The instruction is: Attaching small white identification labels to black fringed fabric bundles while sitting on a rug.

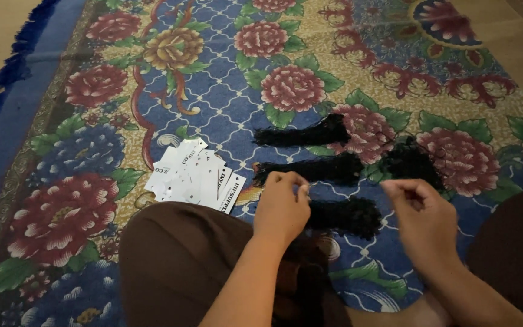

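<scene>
rug [225, 103]: blue, red-pink flowers | tassel bundles [304, 136]: black | cards [192, 175]: white

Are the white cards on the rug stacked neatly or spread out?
Spread out: the white cards lie fanned and overlapping on the rug, left of the left hand.

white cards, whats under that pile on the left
The white cards lie fanned on the flowered rug, whose pattern shows all round them. Its lower edge meets the brown-clad knee. Whatever lies beneath the cards is hidden.
</scene>
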